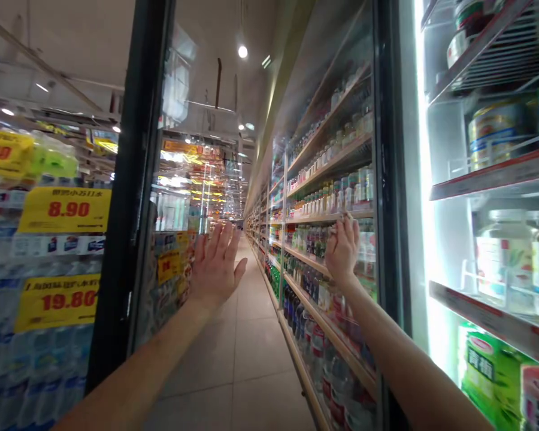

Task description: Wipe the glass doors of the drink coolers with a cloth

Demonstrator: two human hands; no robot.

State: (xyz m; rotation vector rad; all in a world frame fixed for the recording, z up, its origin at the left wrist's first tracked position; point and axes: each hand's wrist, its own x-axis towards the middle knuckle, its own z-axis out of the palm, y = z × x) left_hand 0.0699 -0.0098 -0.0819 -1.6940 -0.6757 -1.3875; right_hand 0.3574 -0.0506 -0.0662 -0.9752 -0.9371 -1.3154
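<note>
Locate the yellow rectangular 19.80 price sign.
Head view, far left: yellow rectangular 19.80 price sign on stacked bottled water, below the yellow 8.90 sign, left of the black-framed glass door.

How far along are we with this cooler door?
Done: the glass door stands swung out, so the lit cooler shelves are exposed. In hand: left hand and right hand both lie on its glass, fingers spread and holding nothing. Left: the door is not yet shut against the cooler.
</note>
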